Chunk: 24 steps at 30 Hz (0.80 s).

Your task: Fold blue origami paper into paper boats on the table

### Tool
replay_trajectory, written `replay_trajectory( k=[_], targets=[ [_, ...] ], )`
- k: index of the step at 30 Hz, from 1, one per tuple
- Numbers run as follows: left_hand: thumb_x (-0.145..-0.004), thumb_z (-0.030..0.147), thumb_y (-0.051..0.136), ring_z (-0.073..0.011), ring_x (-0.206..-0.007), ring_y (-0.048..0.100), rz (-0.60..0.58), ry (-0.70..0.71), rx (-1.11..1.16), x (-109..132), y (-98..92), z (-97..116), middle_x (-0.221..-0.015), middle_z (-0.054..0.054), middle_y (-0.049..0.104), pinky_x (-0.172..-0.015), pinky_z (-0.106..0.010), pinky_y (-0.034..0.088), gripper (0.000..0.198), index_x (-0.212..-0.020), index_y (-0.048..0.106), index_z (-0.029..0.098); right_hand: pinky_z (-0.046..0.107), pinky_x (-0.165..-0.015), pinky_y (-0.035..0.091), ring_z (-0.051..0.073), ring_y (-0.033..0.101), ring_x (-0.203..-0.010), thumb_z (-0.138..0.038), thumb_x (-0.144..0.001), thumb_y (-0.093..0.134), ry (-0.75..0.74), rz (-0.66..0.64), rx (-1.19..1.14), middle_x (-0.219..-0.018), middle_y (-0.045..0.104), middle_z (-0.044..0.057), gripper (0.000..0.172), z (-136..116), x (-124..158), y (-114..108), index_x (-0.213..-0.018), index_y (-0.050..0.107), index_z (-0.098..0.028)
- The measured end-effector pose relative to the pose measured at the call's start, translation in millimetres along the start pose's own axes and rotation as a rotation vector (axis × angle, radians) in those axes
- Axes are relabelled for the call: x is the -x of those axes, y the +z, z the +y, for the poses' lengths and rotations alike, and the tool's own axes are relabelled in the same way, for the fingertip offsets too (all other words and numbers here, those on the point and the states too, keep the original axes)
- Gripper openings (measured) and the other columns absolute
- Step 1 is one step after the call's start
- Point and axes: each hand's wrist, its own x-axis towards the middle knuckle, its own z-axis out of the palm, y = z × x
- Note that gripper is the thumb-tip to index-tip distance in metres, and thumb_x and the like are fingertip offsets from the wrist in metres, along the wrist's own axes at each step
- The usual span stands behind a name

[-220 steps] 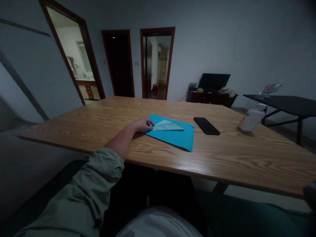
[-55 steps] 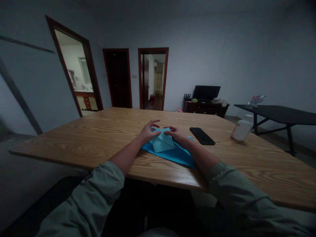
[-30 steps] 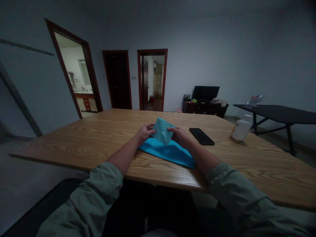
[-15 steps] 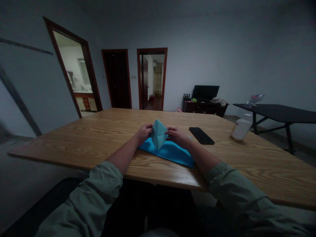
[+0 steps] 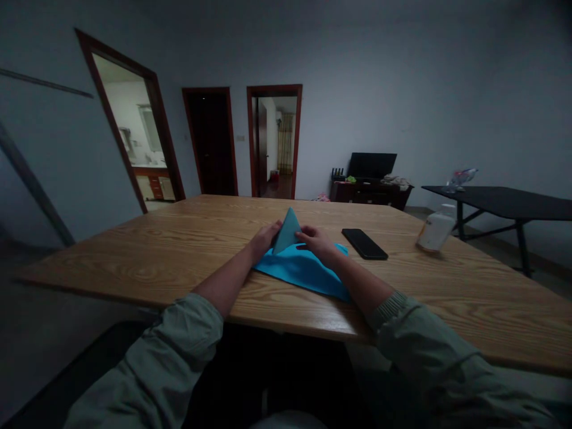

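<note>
Over the 11 o'clock side of the bright-blue sheet, the pale folded paper stands point to 12; can't tell if it touches the sheet. L hand holds its 9 o'clock side; R hand pinches its 3 o'clock side w/ thumb & fingers. Phone lies off at 3 o'clock. To fold neatly, prob. best: light, even grip, edges matched, then crease flat on the table.

Your folded paper smooth and matt, your blue sheet matt, your table softly shiny grained wood, your sleeves wrinkled matt cloth
</note>
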Motion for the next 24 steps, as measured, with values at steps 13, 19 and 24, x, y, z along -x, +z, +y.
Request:
replay_trajectory(
  k=[13,19,24],
  targets=[
    [-0.07,0.043,0.07,-0.0197,-0.079,0.064,0.043,0.075,-0.136,-2.9,-4.4,-9.0,-0.091,-0.008,0.071,-0.072,-0.03,0.05,0.044,-0.097,0.068,0.009,0.024,-0.057,0.044,0.013,0.056,-0.065,-0.047,-0.08,0.058,-0.195,-0.003,0.416,-0.075,0.062,0.002,0.032,6.8,-1.0,0.4,-0.088,0.063,-0.017],
    [-0.067,0.049,0.071,-0.0176,-0.069,0.062,0.034,0.01,-0.1,-0.9,-4.0,-7.7,-0.083,-0.008,0.071,-0.063,-0.027,0.048,0.05,-0.094,0.07,0.007,0.024,-0.057,0.041,0.011,0.051,-0.061,-0.052,-0.078,0.058,-0.188,-0.034,0.378,-0.065,0.056,0.0,0.037,-1.5,4.1,-1.1,-0.074,0.06,-0.015],
    [-0.067,0.051,0.07,-0.014,-0.061,0.059,0.042,-0.006,-0.126,3.0,-1.8,0.0,-0.078,-0.008,0.069,-0.055,-0.023,0.044,0.051,-0.09,0.07,0.006,0.022,-0.054,0.039,0.01,0.049,-0.058,-0.055,-0.077,0.058,-0.157,-0.035,0.345,-0.06,0.053,-0.001,0.041,-1.7,3.5,-0.4,-0.069,0.058,-0.015]
  ],
)
